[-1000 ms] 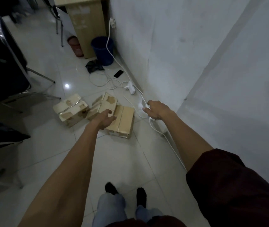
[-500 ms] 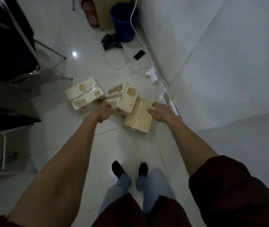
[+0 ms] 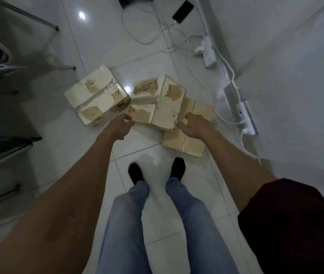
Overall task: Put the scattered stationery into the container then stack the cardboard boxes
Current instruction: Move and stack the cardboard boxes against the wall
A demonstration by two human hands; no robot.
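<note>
Three cardboard boxes lie close together on the white tiled floor. The left box (image 3: 97, 95) has clear tape across its top. The middle box (image 3: 157, 101) bears handwritten marks and leans partly on the brown right box (image 3: 188, 139). My left hand (image 3: 120, 124) reaches to the middle box's near left corner, fingers loosely curled and touching it. At the box's near right corner my right hand (image 3: 193, 125) is spread open over the brown box, thumb against the middle box. No stationery or container is in view.
White power strips (image 3: 246, 117) and cables (image 3: 179, 42) run along the wall on the right, with a phone (image 3: 183, 11) charging at the top. Chair legs (image 3: 38, 22) stand at the left. My feet (image 3: 155, 171) are just behind the boxes.
I have stepped closer and leaned over the boxes. Both hands have moved in to either side of the middle box; the right hand left the cable by the wall.
</note>
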